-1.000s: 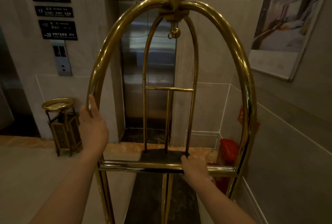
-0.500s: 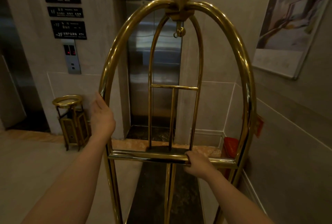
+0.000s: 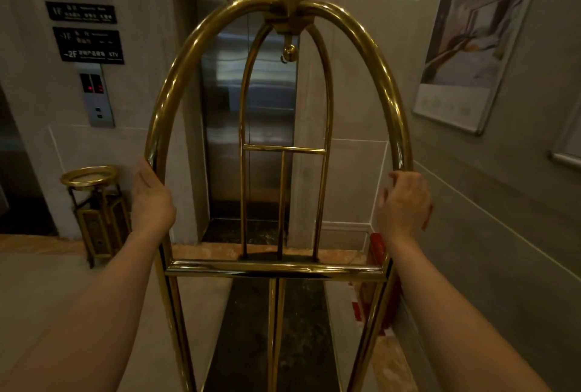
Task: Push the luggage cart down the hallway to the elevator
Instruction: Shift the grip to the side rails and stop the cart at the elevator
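- Head view had the luggage cart (image 3: 279,269) dead centre, right in front of the person, its brass arch standing upright.
- Its dark deck ran lengthwise straight away from the camera, nose pointed at the elevator door (image 3: 248,115), which was shut.
- Far end of the cart sat just short of the door's threshold.
- Left hand (image 3: 151,200) was wrapped round the left upright of the arch, grip closed on the tube.
- Right hand (image 3: 405,200) was at the right upright, fingers curled but loose; honestly couldn't tell if that grip was touching the tube or just beside it.
- Both hands sat above the horizontal crossbar (image 3: 276,267).
- Brass ashtray stand (image 3: 94,212) stood against the wall left of the door, call panel (image 3: 96,96) above it.
- Something red (image 3: 375,281) sat low behind the cart's right post, partly hidden.
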Motion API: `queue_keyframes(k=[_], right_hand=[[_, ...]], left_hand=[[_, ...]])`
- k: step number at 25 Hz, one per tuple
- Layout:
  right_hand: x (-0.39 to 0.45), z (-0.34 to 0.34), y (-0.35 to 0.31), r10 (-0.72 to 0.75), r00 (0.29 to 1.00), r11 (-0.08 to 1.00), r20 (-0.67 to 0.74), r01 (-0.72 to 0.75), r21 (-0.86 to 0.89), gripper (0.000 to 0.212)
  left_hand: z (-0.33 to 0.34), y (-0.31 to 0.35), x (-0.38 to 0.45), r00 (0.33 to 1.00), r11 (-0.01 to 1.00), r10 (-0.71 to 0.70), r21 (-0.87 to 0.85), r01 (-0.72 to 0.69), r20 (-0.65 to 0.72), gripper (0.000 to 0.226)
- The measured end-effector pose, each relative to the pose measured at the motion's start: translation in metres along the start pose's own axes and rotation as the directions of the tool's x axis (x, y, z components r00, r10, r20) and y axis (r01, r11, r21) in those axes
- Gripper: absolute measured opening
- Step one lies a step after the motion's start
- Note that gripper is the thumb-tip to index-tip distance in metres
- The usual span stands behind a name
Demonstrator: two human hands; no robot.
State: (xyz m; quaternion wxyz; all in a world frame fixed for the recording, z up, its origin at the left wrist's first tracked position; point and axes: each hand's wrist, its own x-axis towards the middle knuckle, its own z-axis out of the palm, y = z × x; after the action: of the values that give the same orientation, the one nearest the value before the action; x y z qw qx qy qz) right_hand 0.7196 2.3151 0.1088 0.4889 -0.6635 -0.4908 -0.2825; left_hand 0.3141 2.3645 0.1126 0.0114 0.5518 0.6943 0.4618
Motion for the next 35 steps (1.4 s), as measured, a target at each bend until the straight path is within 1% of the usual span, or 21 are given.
queue_keyframes(k=[2, 4, 5, 6, 7, 9, 11, 15, 23, 26, 28, 30, 31, 33, 34, 35], right_hand=[[0.011, 0.002, 0.005, 0.117, 0.993, 0.991, -0.013, -0.116, 0.066, 0.042], [0.015, 0.007, 0.009, 0.237, 0.970, 0.954, 0.053, -0.243, 0.177, 0.051], [0.015, 0.010, 0.011, 0.284, 0.952, 0.926, 0.110, -0.303, 0.225, 0.049], [0.013, 0.012, 0.013, 0.308, 0.937, 0.906, 0.166, -0.342, 0.249, 0.043], [0.012, 0.014, 0.015, 0.311, 0.931, 0.902, 0.190, -0.352, 0.249, 0.036], [0.012, 0.014, 0.017, 0.311, 0.932, 0.908, 0.184, -0.349, 0.233, 0.031], [0.012, 0.014, 0.017, 0.304, 0.934, 0.911, 0.185, -0.342, 0.230, 0.031], [0.012, 0.016, 0.018, 0.299, 0.935, 0.922, 0.191, -0.334, 0.196, 0.032], [0.011, 0.021, 0.021, 0.290, 0.939, 0.924, 0.186, -0.325, 0.203, 0.030], [0.012, 0.022, 0.022, 0.296, 0.933, 0.918, 0.204, -0.337, 0.209, 0.032], [0.012, 0.020, 0.021, 0.308, 0.923, 0.910, 0.233, -0.357, 0.210, 0.035], [0.014, 0.016, 0.020, 0.298, 0.925, 0.930, 0.237, -0.337, 0.148, 0.039], [0.016, 0.013, 0.020, 0.288, 0.930, 0.945, 0.229, -0.314, 0.087, 0.043], [0.019, 0.006, 0.017, 0.284, 0.933, 0.958, 0.221, -0.286, -0.020, 0.054], [0.019, 0.000, 0.011, 0.273, 0.939, 0.961, 0.209, -0.275, -0.018, 0.057], [0.021, -0.006, 0.005, 0.249, 0.952, 0.966, 0.178, -0.257, 0.021, 0.057]], left_hand=[[0.000, 0.002, 0.000, 1.000, 1.000, -0.003, -0.016, 0.003, -0.005, 0.080], [0.002, 0.001, 0.000, 1.000, 1.000, 0.007, -0.020, -0.007, -0.017, 0.081], [0.003, 0.000, 0.000, 1.000, 1.000, 0.016, -0.023, -0.016, -0.020, 0.081], [0.004, -0.001, 0.001, 1.000, 0.999, 0.022, -0.026, -0.022, -0.019, 0.082], [0.004, -0.002, 0.001, 1.000, 0.999, 0.024, -0.024, -0.025, -0.017, 0.083], [0.005, -0.002, 0.002, 1.000, 1.000, 0.022, -0.020, -0.023, -0.020, 0.081], [0.005, 0.000, 0.001, 0.999, 1.000, 0.016, -0.006, -0.016, -0.040, 0.077], [0.007, 0.000, 0.001, 0.998, 0.999, 0.020, 0.026, -0.019, -0.053, 0.082], [0.005, -0.003, 0.001, 0.997, 0.999, 0.030, 0.038, -0.028, -0.067, 0.076], [0.003, -0.001, 0.001, 0.999, 0.999, 0.022, 0.048, -0.020, -0.050, 0.080], [0.001, -0.002, 0.004, 1.000, 0.999, 0.012, 0.042, -0.011, -0.010, 0.089], [-0.001, 0.000, 0.005, 1.000, 0.997, 0.010, 0.073, -0.011, 0.006, 0.094], [-0.003, 0.005, 0.002, 0.999, 0.994, 0.030, 0.106, -0.028, -0.023, 0.093], [-0.004, 0.017, -0.005, 0.981, 0.977, 0.152, 0.168, -0.131, -0.120, 0.085], [-0.007, 0.026, -0.010, 0.965, 0.965, 0.220, 0.179, -0.193, -0.140, 0.079], [-0.008, 0.036, -0.016, 0.949, 0.948, 0.291, 0.170, -0.269, -0.123, 0.071]])
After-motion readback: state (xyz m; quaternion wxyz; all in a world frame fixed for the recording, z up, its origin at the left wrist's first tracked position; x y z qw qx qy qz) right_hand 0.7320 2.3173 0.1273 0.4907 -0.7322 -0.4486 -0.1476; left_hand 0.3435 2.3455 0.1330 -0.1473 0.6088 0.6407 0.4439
